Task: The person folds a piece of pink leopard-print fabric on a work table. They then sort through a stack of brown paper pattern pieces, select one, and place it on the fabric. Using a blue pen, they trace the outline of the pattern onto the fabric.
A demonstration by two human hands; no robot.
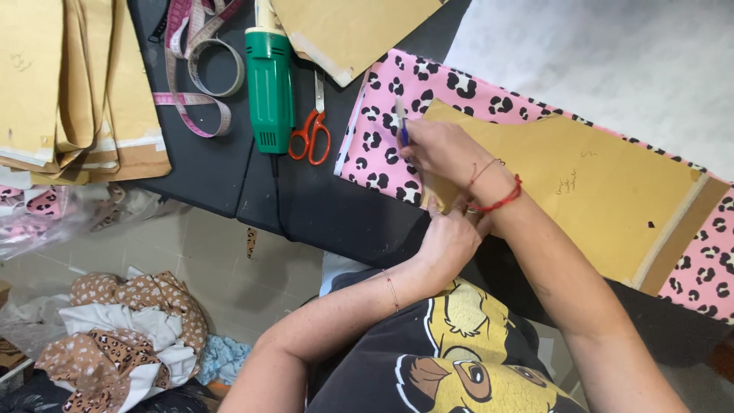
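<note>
1. On the dark counter, a length of pink fabric with a black leopard print lies spread out, running from the middle of the view off toward the right edge.
2. A brown paper pattern piece rests flat on top of that fabric, covering most of its width; print shows along the near left end, the far edge and at the right.
3. The right hand sits on the left end of the pattern piece, its grip closed around a blue pen whose tip meets the fabric just beside the paper's corner. Red thread bracelets circle that wrist.
4. The left hand lies below the right, at the near edge of the pattern piece and the counter's rim. Its fingers are pressed down at the paper's edge; whether the grip holds anything I cannot tell, since the right wrist crosses over it.
5. To the left of the fabric, orange-handled scissors lie closed on the counter, just beside a green power tool whose cord trails down the counter.
6. Further left, a pink measuring tape is coiled loosely, near a stack of brown paper patterns.
7. Another brown paper sheet lies at the top, overlapping the fabric's far corner.
8. Down on the tiled floor, a heap of brown spotted and white fabric scraps sits at lower left.
</note>
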